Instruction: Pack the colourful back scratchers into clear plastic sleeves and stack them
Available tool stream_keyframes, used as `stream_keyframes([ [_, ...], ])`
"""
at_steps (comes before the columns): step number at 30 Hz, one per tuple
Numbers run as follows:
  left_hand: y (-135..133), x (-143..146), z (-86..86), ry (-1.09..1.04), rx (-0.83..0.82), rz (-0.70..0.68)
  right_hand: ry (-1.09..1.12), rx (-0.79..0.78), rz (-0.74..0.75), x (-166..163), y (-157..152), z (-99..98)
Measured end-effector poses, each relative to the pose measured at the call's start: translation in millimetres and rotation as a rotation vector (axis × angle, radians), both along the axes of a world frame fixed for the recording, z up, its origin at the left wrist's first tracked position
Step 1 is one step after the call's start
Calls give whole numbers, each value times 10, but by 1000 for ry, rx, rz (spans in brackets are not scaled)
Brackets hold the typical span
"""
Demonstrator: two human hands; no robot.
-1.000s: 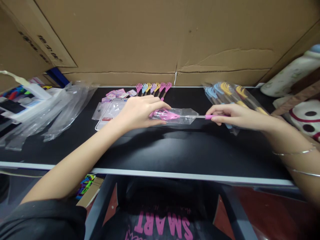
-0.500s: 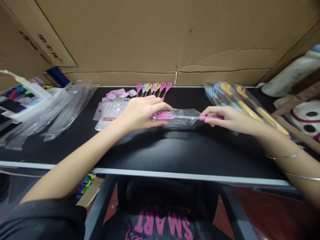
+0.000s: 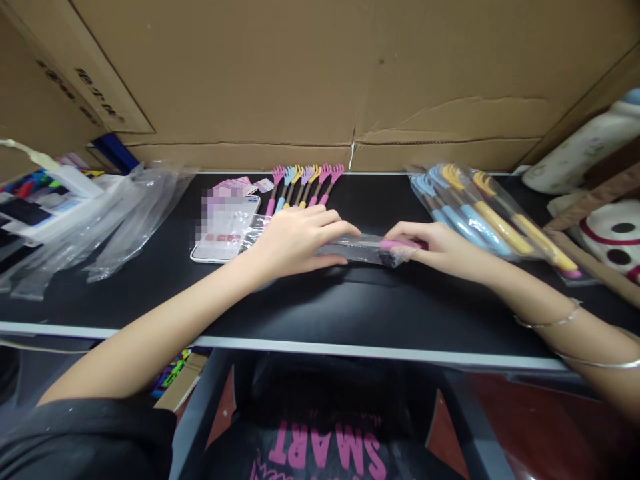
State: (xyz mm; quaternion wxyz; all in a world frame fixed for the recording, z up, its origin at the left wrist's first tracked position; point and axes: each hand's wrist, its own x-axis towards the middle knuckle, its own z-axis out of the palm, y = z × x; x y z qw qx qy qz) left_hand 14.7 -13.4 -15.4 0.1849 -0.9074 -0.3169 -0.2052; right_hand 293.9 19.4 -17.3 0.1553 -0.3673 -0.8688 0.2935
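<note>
A pink back scratcher (image 3: 393,245) lies lengthwise inside a clear plastic sleeve (image 3: 357,251) above the black tabletop. My left hand (image 3: 305,243) is closed around the sleeve, covering the scratcher's claw end. At the sleeve's right end, my right hand (image 3: 425,243) pinches the pink handle and the film by it. Just behind my left hand stands a row of unwrapped back scratchers (image 3: 305,183) in pink, blue, yellow and purple. To the right lie several bagged back scratchers (image 3: 475,207) with blue and yellow handles.
A phone (image 3: 225,230) and small printed cards (image 3: 235,187) lie left of my hands. Further left are flat clear sleeves (image 3: 135,227) beside a white holder (image 3: 65,207). Cardboard (image 3: 300,73) walls the back. A white bottle (image 3: 585,153) leans at the far right.
The back scratcher has slid left, deeper into the sleeve, as my right hand moved left with its handle. The sleeve now reaches out left of my left hand.
</note>
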Motion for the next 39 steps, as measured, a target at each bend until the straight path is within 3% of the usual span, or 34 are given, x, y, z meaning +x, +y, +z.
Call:
stream_keyframes([
  [10,45,-211,184,30,-56,149,13,64,-49,69,35,75],
  [16,62,-171,113,18,-114,91,16,8,-57,24,7,53],
  [24,82,-97,7,20,-140,5,149,-192,-32,-23,-43,17],
  [34,83,-143,53,12,-141,37,137,-133,15,12,-40,50],
  [39,157,-235,95,-11,-140,111,19,-150,23,104,22,101],
])
